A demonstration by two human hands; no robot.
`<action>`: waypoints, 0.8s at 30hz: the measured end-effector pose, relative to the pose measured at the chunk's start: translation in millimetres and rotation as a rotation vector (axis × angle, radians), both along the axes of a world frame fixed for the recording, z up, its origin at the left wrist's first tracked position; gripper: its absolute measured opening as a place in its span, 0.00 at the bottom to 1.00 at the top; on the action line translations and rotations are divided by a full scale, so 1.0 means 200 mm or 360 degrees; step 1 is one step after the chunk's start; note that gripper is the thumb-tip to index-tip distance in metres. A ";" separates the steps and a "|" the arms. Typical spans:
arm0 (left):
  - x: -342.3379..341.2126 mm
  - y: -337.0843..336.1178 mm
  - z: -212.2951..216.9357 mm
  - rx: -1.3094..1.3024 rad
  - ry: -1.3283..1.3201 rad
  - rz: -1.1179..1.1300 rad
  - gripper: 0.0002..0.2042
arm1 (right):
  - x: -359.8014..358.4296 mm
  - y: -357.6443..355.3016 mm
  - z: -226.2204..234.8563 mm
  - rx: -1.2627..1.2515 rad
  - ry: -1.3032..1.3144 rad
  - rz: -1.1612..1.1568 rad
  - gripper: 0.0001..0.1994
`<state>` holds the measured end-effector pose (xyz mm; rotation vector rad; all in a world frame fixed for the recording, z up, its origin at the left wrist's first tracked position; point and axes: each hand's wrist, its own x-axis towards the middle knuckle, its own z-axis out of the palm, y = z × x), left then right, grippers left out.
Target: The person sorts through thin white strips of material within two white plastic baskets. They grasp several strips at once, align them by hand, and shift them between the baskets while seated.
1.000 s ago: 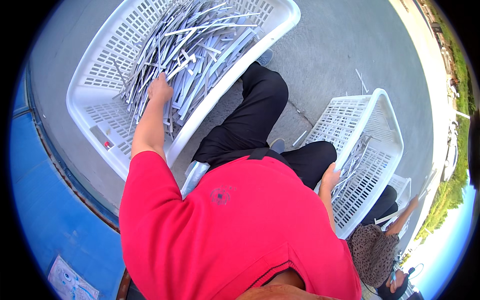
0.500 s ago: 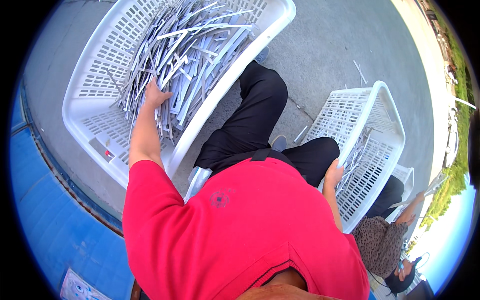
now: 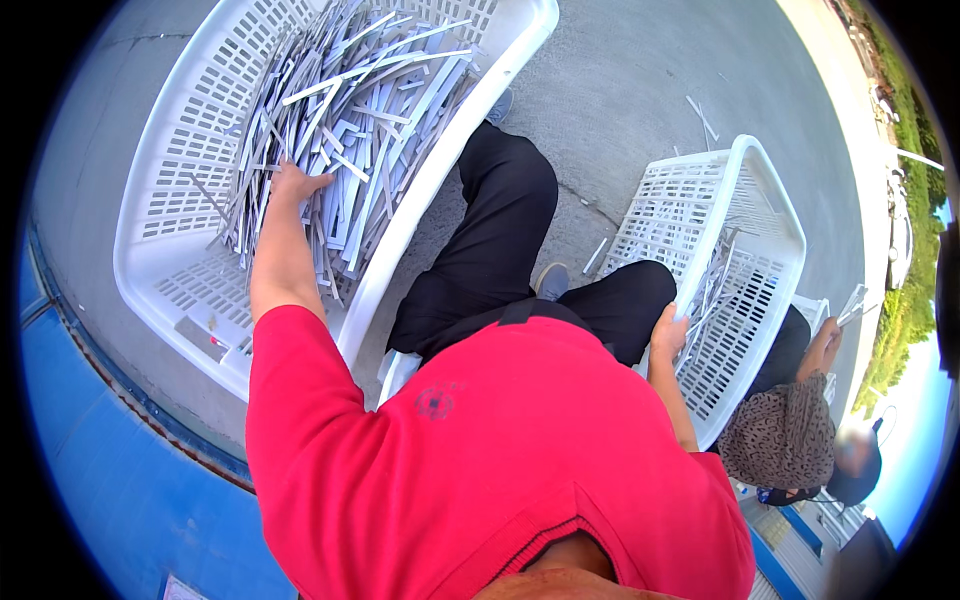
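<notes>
A large white slotted basket (image 3: 155, 170) on my left holds a heap of several grey flat strips (image 3: 350, 110). My left hand (image 3: 292, 183) reaches into that heap and rests on the strips, fingers curled among them. A smaller white slotted basket (image 3: 770, 215) stands on my right with a few grey strips (image 3: 712, 275) inside. My right hand (image 3: 668, 330) grips the near rim of this basket. My black-trousered legs (image 3: 510, 230) lie between the two baskets.
Grey concrete ground (image 3: 620, 80) carries a few loose strips (image 3: 700, 115). A blue surface (image 3: 100, 460) runs along the left. Another person in a patterned head covering (image 3: 785, 440) sits at the lower right, beyond the small basket.
My left hand has slid a little deeper into the heap of strips in the large basket. My right hand has stayed at the rim of the small basket.
</notes>
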<state>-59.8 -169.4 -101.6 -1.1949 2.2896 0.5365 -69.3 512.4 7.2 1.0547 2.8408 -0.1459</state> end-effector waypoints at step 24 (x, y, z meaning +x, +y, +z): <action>-0.08 0.18 0.25 -0.0437 -0.0101 -0.0251 0.19 | -0.02 -0.01 0.04 -0.0075 0.0003 -0.0061 0.32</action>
